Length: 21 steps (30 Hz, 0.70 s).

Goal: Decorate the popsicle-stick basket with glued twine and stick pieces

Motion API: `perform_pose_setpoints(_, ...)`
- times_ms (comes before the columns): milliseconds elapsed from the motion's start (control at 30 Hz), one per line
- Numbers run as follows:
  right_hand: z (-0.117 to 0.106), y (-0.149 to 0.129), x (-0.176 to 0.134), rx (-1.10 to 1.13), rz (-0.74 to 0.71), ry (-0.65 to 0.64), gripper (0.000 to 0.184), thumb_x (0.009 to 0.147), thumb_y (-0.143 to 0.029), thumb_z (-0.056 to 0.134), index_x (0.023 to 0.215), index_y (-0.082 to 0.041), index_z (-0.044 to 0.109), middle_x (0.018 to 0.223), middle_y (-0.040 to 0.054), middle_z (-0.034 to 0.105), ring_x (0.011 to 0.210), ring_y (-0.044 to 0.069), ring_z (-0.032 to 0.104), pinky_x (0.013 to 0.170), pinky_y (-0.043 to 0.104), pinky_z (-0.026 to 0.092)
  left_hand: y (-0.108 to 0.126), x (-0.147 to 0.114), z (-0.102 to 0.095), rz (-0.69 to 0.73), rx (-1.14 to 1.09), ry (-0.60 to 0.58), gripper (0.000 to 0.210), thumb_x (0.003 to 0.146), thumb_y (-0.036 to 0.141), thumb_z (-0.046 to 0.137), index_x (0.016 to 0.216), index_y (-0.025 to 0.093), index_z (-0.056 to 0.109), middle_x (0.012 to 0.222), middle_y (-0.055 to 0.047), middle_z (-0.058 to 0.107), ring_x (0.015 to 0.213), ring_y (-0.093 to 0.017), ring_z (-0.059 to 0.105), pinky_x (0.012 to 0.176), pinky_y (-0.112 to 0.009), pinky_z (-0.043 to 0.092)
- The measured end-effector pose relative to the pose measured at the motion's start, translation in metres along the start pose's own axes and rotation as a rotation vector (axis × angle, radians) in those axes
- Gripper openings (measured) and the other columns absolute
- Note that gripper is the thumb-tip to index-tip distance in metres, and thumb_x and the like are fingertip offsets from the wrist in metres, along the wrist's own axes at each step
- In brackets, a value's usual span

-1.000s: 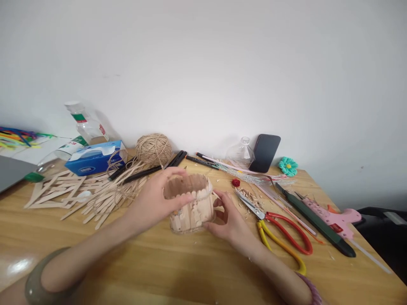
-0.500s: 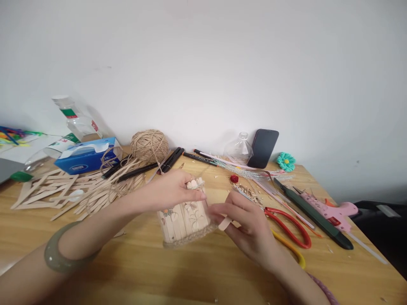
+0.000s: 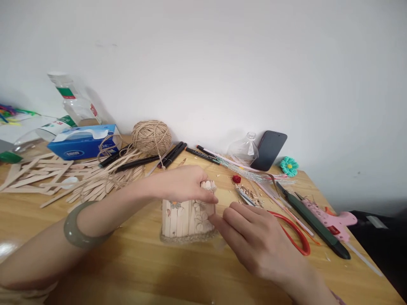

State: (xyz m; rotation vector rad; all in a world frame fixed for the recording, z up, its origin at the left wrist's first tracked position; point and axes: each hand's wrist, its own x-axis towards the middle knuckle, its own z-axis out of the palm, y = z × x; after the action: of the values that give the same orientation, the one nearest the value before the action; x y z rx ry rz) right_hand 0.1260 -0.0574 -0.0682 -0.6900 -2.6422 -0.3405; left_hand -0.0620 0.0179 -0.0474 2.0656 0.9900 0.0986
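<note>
My left hand (image 3: 187, 184) grips the top of a small container faced with wooden craft sticks (image 3: 181, 222). Flowers are drawn on its sticks, and rough twine rings its base. My right hand (image 3: 251, 235) is closed at the container's right edge, its fingertips pinching a craft stick (image 3: 211, 208) against that side. Most of this stick is hidden by the fingers. Close beyond my right hand lie red-handled scissors (image 3: 300, 241), their blades pointing at a heap of wood scraps (image 3: 252, 195).
Loose craft sticks (image 3: 34, 176), a blue tissue box (image 3: 82, 146) and a twine ball (image 3: 151, 137) lie left. Black markers (image 3: 173, 154) and a red rose (image 3: 236, 179) are behind. A phone (image 3: 270, 150), a green cutter (image 3: 318, 224) and a pink glue gun (image 3: 330, 216) are right.
My right hand has moved the craft stick left onto the container's right edge and turned so its back faces up. The container sits slightly further right and more level in view.
</note>
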Motion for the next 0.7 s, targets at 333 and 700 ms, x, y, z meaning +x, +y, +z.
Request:
perform_pose_setpoints(333,0.011,0.005,-0.003,0.23,0.125,-0.06,0.024,0.093,-0.015,0.037,0.077,-0.018,0.055,0.065,0.0018,0.053,0.055,0.014,0.046,0.048,0.025,0.037,-0.002,-0.002,0.0,0.036,-0.043,-0.013,0.025,0.077,0.039,0.053,0.064,0.018,0.056,0.057,0.004,0.047,0.05,-0.011,0.039,0.045,-0.023,0.025)
perform_pose_setpoints(700,0.02,0.003,-0.017,0.359,0.299,0.116,0.008,0.09,-0.014,0.052,0.091,-0.019,0.058,0.067,-0.002,0.047,0.055,0.01,0.045,0.048,0.023,0.029,-0.004,-0.008,-0.007,0.014,-0.065,0.024,0.029,0.078,0.045,0.052,0.065,0.019,0.052,0.058,0.004,0.044,0.05,-0.011,0.04,0.041,-0.021,0.027)
